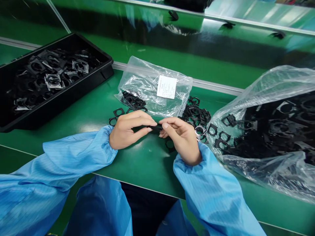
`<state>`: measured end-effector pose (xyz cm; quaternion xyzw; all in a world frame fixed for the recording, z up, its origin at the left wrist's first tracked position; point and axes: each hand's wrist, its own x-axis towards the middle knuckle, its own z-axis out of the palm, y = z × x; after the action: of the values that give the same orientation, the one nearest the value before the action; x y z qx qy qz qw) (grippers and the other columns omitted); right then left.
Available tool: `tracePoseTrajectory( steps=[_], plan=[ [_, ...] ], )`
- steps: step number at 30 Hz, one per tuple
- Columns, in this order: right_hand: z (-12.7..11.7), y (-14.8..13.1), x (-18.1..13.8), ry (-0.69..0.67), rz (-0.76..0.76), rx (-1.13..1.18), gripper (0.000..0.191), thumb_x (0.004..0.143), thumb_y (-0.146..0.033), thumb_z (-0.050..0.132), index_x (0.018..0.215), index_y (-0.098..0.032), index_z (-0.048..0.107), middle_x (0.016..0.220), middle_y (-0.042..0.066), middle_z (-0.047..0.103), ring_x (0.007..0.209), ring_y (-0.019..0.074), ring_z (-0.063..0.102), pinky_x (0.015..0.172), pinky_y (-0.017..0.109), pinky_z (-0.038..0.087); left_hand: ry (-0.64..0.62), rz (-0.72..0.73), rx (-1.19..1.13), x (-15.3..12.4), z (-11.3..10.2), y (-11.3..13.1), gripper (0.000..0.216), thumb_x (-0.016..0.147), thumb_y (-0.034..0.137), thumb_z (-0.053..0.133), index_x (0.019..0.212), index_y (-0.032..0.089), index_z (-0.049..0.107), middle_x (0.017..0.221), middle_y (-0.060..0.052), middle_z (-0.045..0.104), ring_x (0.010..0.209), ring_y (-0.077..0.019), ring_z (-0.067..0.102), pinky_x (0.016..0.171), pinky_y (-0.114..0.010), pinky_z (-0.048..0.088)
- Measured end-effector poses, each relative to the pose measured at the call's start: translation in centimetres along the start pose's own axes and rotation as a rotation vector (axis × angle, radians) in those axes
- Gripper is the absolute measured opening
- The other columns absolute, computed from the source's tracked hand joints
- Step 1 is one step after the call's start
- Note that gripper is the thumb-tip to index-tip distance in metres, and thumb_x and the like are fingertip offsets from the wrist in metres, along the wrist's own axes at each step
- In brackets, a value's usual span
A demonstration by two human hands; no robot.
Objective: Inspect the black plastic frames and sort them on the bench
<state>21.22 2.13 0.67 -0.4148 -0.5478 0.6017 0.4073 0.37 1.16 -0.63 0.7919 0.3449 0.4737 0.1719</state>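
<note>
My left hand (131, 128) and my right hand (180, 136) meet over the green table, fingertips pinched on a small black plastic part (155, 127). It is seen nearly edge-on and mostly covered by the fingers, so its full shape is hidden. Below my right hand lies a black ring-shaped frame (169, 144). A pile of similar black square frames with round holes (197, 114) spreads just beyond the right hand. A few loose black frames (119, 112) lie beyond the left hand.
At the left stands a black bin (81, 87) full of black and some lighter frames. A labelled clear plastic bag (147, 77) lies at the back, against a metal rail (216, 87). On the right, a large clear bag (270, 77) holds many black parts.
</note>
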Motion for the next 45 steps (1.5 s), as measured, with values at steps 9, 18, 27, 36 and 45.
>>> tracePoseTrajectory(
  steps=[9,18,27,36,45],
  plan=[
    [0.24,0.2,-0.72,0.028,-0.364,-0.442,0.015,0.089,-0.015,0.068,0.098,-0.023,0.077,0.093,0.005,0.07,0.083,0.0169,0.068,0.073,0.03,0.061,0.013,-0.031,0.03,-0.04,0.0,-0.06,0.012,0.093,0.018,0.073,0.102,0.019,0.081,0.088,-0.006,0.079,0.08,-0.0143,0.073,0.072,-0.024,0.059],
    [0.24,0.26,-0.61,0.098,-0.356,-0.42,0.008,0.091,-0.019,0.073,0.093,-0.023,0.08,0.089,0.004,0.074,0.079,0.017,0.068,0.069,0.03,0.061,0.028,-0.065,0.018,0.02,0.16,0.1,0.011,0.094,0.021,0.073,0.102,0.017,0.079,0.089,-0.005,0.079,0.079,-0.0142,0.072,0.074,-0.025,0.059],
    [0.34,0.2,-0.69,0.079,-0.332,-0.414,0.008,0.091,-0.018,0.073,0.091,-0.023,0.08,0.085,0.004,0.073,0.078,0.0171,0.068,0.071,0.031,0.062,0.038,-0.1,0.029,0.02,0.31,0.36,0.012,0.099,0.023,0.067,0.093,0.018,0.077,0.086,-0.005,0.077,0.079,-0.0154,0.072,0.075,-0.027,0.058],
    [0.32,0.35,-0.71,0.107,-0.32,-0.394,0.008,0.089,-0.017,0.075,0.091,-0.022,0.08,0.088,0.004,0.073,0.077,0.0162,0.069,0.069,0.03,0.061,0.049,-0.107,0.034,0.08,0.25,0.33,0.009,0.098,0.022,0.068,0.092,0.018,0.074,0.084,-0.004,0.075,0.078,-0.0145,0.07,0.073,-0.026,0.056],
    [0.0,0.22,-0.61,0.089,-0.348,-0.417,0.007,0.091,-0.019,0.075,0.086,-0.022,0.079,0.086,0.004,0.074,0.076,0.0165,0.068,0.071,0.031,0.061,0.059,-0.121,0.033,0.0,0.45,0.36,0.014,0.099,0.027,0.067,0.09,0.018,0.075,0.083,-0.004,0.075,0.077,-0.0153,0.069,0.072,-0.028,0.056]
  ],
)
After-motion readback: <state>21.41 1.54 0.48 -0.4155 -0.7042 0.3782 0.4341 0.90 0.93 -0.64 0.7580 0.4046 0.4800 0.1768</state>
